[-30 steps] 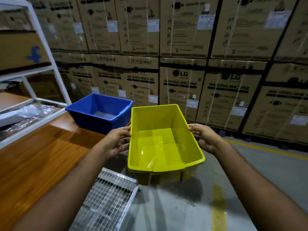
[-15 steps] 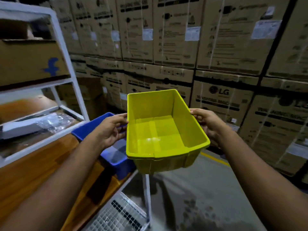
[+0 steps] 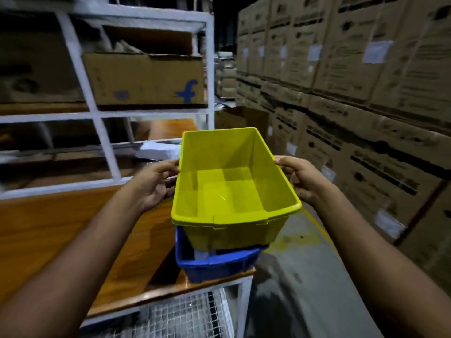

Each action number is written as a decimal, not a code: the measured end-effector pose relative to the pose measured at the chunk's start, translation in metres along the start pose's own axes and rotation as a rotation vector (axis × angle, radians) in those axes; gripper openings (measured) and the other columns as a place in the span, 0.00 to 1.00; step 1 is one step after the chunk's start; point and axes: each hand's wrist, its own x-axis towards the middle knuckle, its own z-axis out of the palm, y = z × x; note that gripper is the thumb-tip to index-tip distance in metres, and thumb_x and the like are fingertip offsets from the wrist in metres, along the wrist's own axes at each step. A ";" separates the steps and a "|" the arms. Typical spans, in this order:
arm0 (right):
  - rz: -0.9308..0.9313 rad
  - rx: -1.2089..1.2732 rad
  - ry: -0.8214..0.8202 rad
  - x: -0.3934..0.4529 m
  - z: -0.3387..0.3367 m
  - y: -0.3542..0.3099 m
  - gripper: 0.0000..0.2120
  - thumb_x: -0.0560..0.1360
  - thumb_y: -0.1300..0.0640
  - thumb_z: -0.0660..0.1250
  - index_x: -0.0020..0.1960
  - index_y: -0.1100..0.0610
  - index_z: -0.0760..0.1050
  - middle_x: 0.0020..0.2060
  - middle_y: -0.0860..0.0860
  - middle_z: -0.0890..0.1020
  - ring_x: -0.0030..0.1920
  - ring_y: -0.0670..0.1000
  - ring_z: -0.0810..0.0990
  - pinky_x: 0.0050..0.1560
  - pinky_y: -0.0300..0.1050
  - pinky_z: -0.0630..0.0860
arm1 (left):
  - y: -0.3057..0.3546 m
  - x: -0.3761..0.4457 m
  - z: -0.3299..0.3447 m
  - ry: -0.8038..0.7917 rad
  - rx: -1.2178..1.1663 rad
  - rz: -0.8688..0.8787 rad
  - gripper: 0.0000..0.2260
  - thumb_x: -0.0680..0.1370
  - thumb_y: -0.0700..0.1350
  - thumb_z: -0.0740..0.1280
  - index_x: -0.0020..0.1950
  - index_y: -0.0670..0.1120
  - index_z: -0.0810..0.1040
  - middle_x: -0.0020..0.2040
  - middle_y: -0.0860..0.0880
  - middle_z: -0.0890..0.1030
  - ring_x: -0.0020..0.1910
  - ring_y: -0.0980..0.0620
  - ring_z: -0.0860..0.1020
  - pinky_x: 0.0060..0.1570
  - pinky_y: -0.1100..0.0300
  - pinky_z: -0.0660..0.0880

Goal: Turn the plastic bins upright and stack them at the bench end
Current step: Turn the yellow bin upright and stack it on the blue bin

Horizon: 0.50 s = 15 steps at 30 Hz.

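I hold an upright yellow plastic bin (image 3: 231, 189) by its two long rims. My left hand (image 3: 156, 182) grips the left rim and my right hand (image 3: 299, 178) grips the right rim. Directly under it stands an upright blue bin (image 3: 214, 265) at the right end of the wooden bench (image 3: 73, 230). The yellow bin's bottom sits partly down inside the blue bin. Most of the blue bin is hidden by the yellow one.
A white metal shelf frame (image 3: 97, 115) stands on the bench at the back, with a cardboard box (image 3: 146, 79) on it. Stacked cartons (image 3: 366, 93) wall off the right. A wire mesh shelf (image 3: 185, 315) lies below the bench end. Grey floor (image 3: 305, 276) is to the right.
My view has swung left. I have carried the yellow bin from beside the blue bin to right over it and lowered it partly inside.
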 end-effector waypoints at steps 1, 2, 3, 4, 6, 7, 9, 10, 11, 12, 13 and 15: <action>0.004 0.001 -0.029 0.008 0.005 0.002 0.19 0.69 0.56 0.69 0.59 0.61 0.81 0.45 0.55 0.85 0.43 0.53 0.79 0.44 0.49 0.72 | 0.000 -0.003 -0.005 0.019 -0.003 0.009 0.16 0.75 0.36 0.58 0.57 0.47 0.79 0.48 0.48 0.81 0.43 0.53 0.78 0.40 0.59 0.77; 0.011 0.000 -0.052 0.015 0.009 0.004 0.17 0.70 0.57 0.69 0.57 0.61 0.82 0.47 0.56 0.84 0.44 0.53 0.78 0.45 0.50 0.72 | -0.001 -0.005 -0.011 0.039 -0.008 0.014 0.16 0.76 0.36 0.58 0.57 0.47 0.79 0.47 0.49 0.81 0.41 0.54 0.79 0.38 0.61 0.78; 0.018 0.000 -0.072 0.021 0.013 0.007 0.16 0.72 0.58 0.68 0.58 0.61 0.81 0.49 0.57 0.83 0.45 0.54 0.77 0.46 0.49 0.74 | -0.002 -0.007 -0.016 0.062 -0.014 0.014 0.16 0.76 0.36 0.57 0.59 0.46 0.79 0.46 0.49 0.81 0.37 0.55 0.80 0.36 0.63 0.78; 0.023 0.001 -0.082 0.026 0.016 0.011 0.16 0.74 0.58 0.67 0.60 0.62 0.80 0.51 0.58 0.81 0.45 0.54 0.77 0.44 0.48 0.76 | -0.003 -0.009 -0.020 0.081 -0.011 0.008 0.17 0.76 0.35 0.57 0.60 0.45 0.78 0.45 0.49 0.82 0.35 0.56 0.80 0.34 0.64 0.78; 0.043 0.011 -0.095 0.031 0.023 0.017 0.18 0.72 0.57 0.70 0.59 0.62 0.81 0.51 0.60 0.79 0.43 0.53 0.76 0.40 0.45 0.78 | -0.006 -0.010 -0.027 0.111 -0.005 -0.007 0.20 0.76 0.36 0.57 0.66 0.44 0.75 0.43 0.50 0.81 0.31 0.57 0.80 0.31 0.65 0.77; 0.057 0.019 -0.109 0.032 0.026 0.019 0.18 0.69 0.56 0.72 0.58 0.61 0.82 0.49 0.60 0.78 0.41 0.53 0.75 0.37 0.43 0.77 | -0.007 -0.011 -0.029 0.122 -0.008 -0.007 0.20 0.76 0.36 0.57 0.67 0.44 0.74 0.40 0.51 0.82 0.29 0.58 0.79 0.30 0.65 0.77; 0.078 0.025 -0.111 0.034 0.030 0.024 0.19 0.72 0.57 0.70 0.61 0.63 0.79 0.50 0.61 0.79 0.40 0.52 0.79 0.33 0.41 0.79 | -0.011 -0.013 -0.031 0.126 -0.014 -0.009 0.19 0.77 0.35 0.56 0.66 0.44 0.74 0.32 0.52 0.81 0.26 0.59 0.78 0.27 0.66 0.75; 0.080 0.023 -0.098 0.035 0.029 0.026 0.18 0.75 0.59 0.66 0.63 0.65 0.77 0.53 0.61 0.80 0.42 0.53 0.81 0.36 0.42 0.81 | -0.013 -0.014 -0.032 0.128 -0.015 -0.010 0.18 0.77 0.35 0.56 0.65 0.44 0.75 0.30 0.53 0.80 0.25 0.59 0.77 0.26 0.66 0.75; 0.078 0.019 -0.094 0.036 0.028 0.028 0.18 0.76 0.60 0.64 0.65 0.65 0.75 0.55 0.61 0.80 0.45 0.53 0.81 0.39 0.44 0.83 | -0.015 -0.015 -0.032 0.133 -0.019 -0.010 0.18 0.77 0.35 0.56 0.64 0.44 0.75 0.30 0.53 0.80 0.26 0.59 0.78 0.27 0.66 0.75; 0.078 0.016 -0.095 0.037 0.027 0.030 0.19 0.77 0.60 0.64 0.66 0.65 0.75 0.57 0.61 0.80 0.48 0.54 0.81 0.43 0.46 0.82 | -0.017 -0.014 -0.032 0.138 -0.024 -0.007 0.17 0.77 0.35 0.57 0.62 0.44 0.76 0.34 0.52 0.81 0.29 0.58 0.79 0.29 0.65 0.77; 0.080 0.013 -0.096 0.036 0.026 0.032 0.19 0.77 0.60 0.64 0.66 0.65 0.75 0.58 0.61 0.80 0.50 0.55 0.81 0.46 0.47 0.82 | -0.019 -0.013 -0.032 0.148 -0.032 -0.002 0.16 0.77 0.35 0.58 0.61 0.45 0.78 0.37 0.51 0.81 0.32 0.57 0.80 0.30 0.65 0.77; 0.084 0.000 -0.079 0.036 0.023 0.034 0.17 0.77 0.60 0.64 0.64 0.65 0.76 0.56 0.60 0.81 0.51 0.55 0.81 0.49 0.49 0.81 | -0.021 -0.010 -0.029 0.177 -0.031 0.004 0.14 0.77 0.35 0.59 0.55 0.46 0.79 0.38 0.51 0.81 0.34 0.56 0.79 0.31 0.64 0.77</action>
